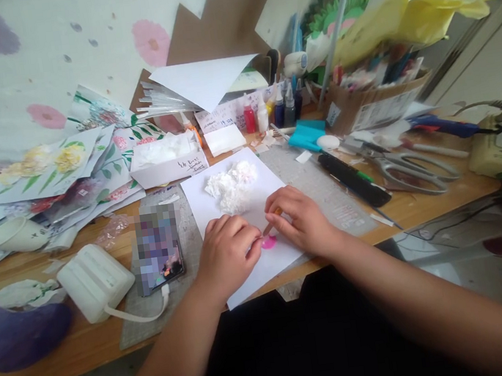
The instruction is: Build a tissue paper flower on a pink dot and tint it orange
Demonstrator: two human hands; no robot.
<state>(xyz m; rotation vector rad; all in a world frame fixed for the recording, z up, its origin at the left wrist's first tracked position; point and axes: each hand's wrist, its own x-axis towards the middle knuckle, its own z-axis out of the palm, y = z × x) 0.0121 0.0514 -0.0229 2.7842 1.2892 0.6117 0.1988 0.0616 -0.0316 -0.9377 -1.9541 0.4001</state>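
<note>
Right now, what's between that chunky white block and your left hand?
In the head view, a phone on a grey mat, and a white cable, lie between them.

The wooden table [94, 339] carries a grey mat [299, 172]; behind the mat stand bottles [263, 117], to its right lie scissors [385, 163].

White paper [245, 281] lies flat, bearing ruffled white clumps [234, 197] (partly pink-tinged) and a pink spot [269, 243]; a brown stick [267, 229] tilts beside it.
</note>
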